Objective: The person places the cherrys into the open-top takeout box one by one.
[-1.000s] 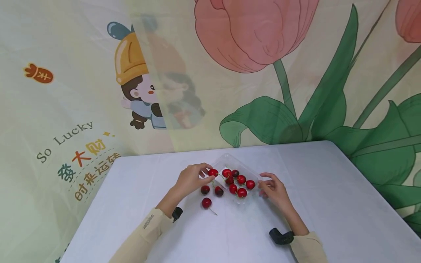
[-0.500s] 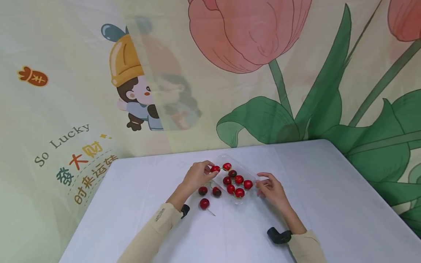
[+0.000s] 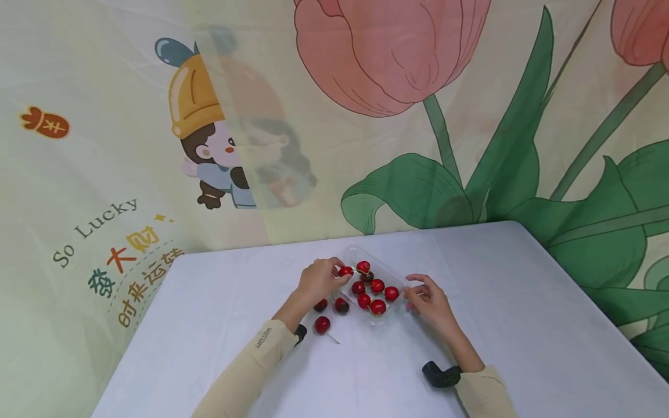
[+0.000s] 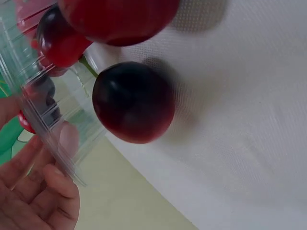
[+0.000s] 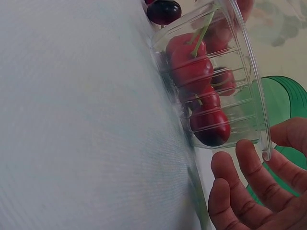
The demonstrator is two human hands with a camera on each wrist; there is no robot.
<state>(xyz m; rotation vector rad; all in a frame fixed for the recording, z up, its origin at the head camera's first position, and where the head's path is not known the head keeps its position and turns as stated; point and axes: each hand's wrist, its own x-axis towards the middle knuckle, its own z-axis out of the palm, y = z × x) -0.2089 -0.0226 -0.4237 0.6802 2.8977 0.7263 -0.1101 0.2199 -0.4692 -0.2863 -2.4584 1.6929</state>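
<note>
In the head view my left hand (image 3: 320, 281) pinches a red cherry (image 3: 345, 271) over the left side of a clear plastic box (image 3: 353, 251). Beside it in the box is another red cherry (image 3: 363, 267); a stem seems to run between the two. Several more cherries lie in the box. My right hand (image 3: 431, 302) holds the box's right corner. The right wrist view shows its thumb (image 5: 290, 133) and index finger on either side of the rim (image 5: 266, 152). In the left wrist view, fingertips (image 4: 67, 139) show through the plastic wall.
On the white table (image 3: 522, 325), three loose cherries lie left of the box: a dark one (image 3: 320, 305) partly under the left hand, a dark red one (image 3: 341, 306), and a red one (image 3: 322, 325) with its stem. A printed curtain (image 3: 292, 116) hangs behind.
My left hand has moved right with its cherry, further over the box. A second cherry in the box has shifted toward the back. The right hand stays at the box corner; the head view has turned slightly.
</note>
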